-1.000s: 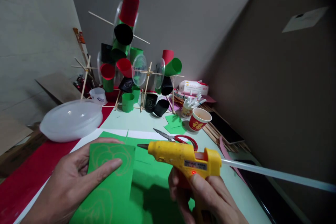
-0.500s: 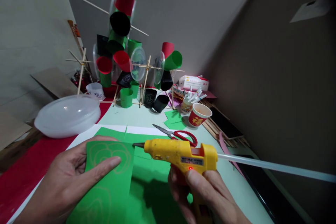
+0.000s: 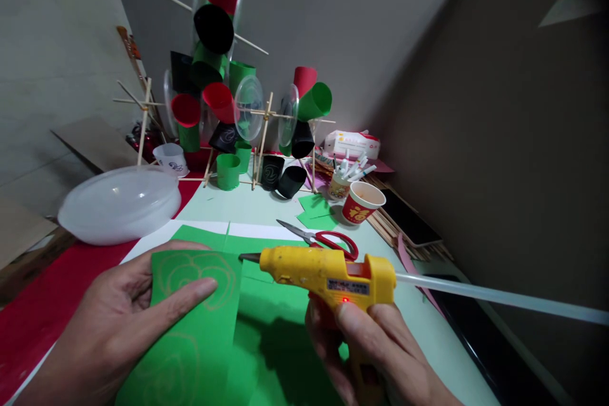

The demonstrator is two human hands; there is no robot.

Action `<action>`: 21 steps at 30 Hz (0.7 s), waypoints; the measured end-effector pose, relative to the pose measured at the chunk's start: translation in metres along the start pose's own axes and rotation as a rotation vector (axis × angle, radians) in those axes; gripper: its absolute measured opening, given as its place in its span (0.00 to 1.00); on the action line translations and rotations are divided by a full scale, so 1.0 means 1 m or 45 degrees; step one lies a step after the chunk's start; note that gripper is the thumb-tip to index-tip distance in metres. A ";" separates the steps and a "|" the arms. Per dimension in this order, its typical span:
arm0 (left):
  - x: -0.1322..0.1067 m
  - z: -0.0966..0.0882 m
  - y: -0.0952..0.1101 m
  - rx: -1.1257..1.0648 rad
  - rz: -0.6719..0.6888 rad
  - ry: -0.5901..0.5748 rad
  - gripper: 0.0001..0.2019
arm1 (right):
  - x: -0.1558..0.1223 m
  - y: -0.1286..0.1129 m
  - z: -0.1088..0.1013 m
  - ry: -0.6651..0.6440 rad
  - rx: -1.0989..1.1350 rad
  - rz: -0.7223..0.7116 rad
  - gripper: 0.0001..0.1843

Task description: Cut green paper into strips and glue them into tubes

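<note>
Bowl of whitish plastic (image 3: 118, 206) lies beyond the left grip (image 3: 117, 317), to its left side. This grip is pinching a green sheet (image 3: 195, 330), thumb in front and fingers behind; the sheet carries pale line drawings and is nearly flat, not rolled yet. Well beyond both grips, paper tubes (image 3: 228, 172) in red, green and black are already shaped, many of them raised on a stick frame (image 3: 264, 130), so I judge that much is made, and this sheet remains to be finished. Scissors (image 3: 313, 238) rest unused, beyond the right grip (image 3: 375, 342), which is clasping the yellow glue gun (image 3: 304, 264). Its nozzle reaches the sheet's upper right corner; whether glue is already there, I cannot tell. Farther behind this grip stands a red paper cup (image 3: 358, 210).
</note>
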State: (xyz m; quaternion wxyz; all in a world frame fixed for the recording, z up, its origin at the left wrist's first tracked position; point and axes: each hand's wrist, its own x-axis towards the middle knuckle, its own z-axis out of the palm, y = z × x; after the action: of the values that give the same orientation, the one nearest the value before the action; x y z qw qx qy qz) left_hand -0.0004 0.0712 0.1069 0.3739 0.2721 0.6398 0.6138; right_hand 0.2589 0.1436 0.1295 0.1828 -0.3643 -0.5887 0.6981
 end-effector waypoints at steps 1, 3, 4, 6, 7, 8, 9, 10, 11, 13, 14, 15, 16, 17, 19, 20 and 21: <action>0.000 0.000 0.000 0.002 -0.014 0.008 0.22 | 0.000 0.002 -0.001 0.014 -0.019 0.013 0.35; 0.001 0.003 0.001 0.003 -0.025 0.056 0.24 | 0.000 0.003 -0.001 0.014 -0.025 0.025 0.35; 0.001 0.004 0.003 -0.003 -0.034 0.080 0.26 | 0.001 0.002 0.000 0.002 -0.013 0.020 0.35; 0.003 0.007 0.006 -0.037 -0.054 0.114 0.31 | 0.002 -0.002 0.002 -0.028 0.011 -0.013 0.35; 0.004 0.008 0.007 -0.055 -0.063 0.117 0.33 | 0.003 -0.004 0.003 -0.050 0.018 -0.025 0.36; 0.005 0.009 0.009 -0.069 -0.070 0.116 0.34 | 0.004 -0.007 0.003 -0.063 0.016 -0.031 0.36; 0.005 0.010 0.010 -0.075 -0.072 0.115 0.35 | 0.004 -0.008 0.004 -0.074 0.013 -0.030 0.37; 0.005 0.011 0.011 -0.073 -0.070 0.117 0.35 | 0.004 -0.009 0.004 -0.077 0.007 -0.026 0.37; 0.005 0.011 0.012 -0.064 -0.062 0.119 0.35 | 0.004 -0.010 0.005 -0.080 0.003 -0.021 0.37; 0.002 0.012 0.012 -0.028 -0.029 0.128 0.32 | 0.003 -0.010 0.005 -0.072 -0.005 -0.016 0.37; -0.001 0.012 0.012 -0.005 -0.002 0.133 0.30 | 0.003 -0.010 0.005 -0.053 -0.010 -0.024 0.37; -0.003 0.012 0.012 0.016 0.030 0.132 0.27 | 0.002 -0.009 0.005 -0.037 -0.021 -0.036 0.38; -0.006 0.012 0.011 0.031 0.059 0.128 0.23 | 0.002 -0.009 0.005 -0.026 -0.036 -0.048 0.38; -0.008 0.012 0.011 0.041 0.078 0.122 0.20 | 0.002 -0.009 0.005 -0.022 -0.053 -0.060 0.38; -0.011 0.012 0.011 0.041 0.090 0.112 0.17 | 0.002 -0.008 0.004 -0.037 -0.087 -0.075 0.39; -0.011 0.012 0.011 0.038 0.091 0.112 0.16 | 0.002 -0.008 0.004 -0.054 -0.101 -0.075 0.39; -0.011 0.011 0.011 0.047 0.091 0.108 0.17 | 0.003 -0.008 0.003 -0.059 -0.113 -0.074 0.39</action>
State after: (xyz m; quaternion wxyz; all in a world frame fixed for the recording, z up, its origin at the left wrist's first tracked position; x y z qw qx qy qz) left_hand 0.0137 0.0696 0.1193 0.3193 0.2753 0.6561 0.6259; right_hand 0.2531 0.1452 0.1369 0.1729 -0.3384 -0.6335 0.6740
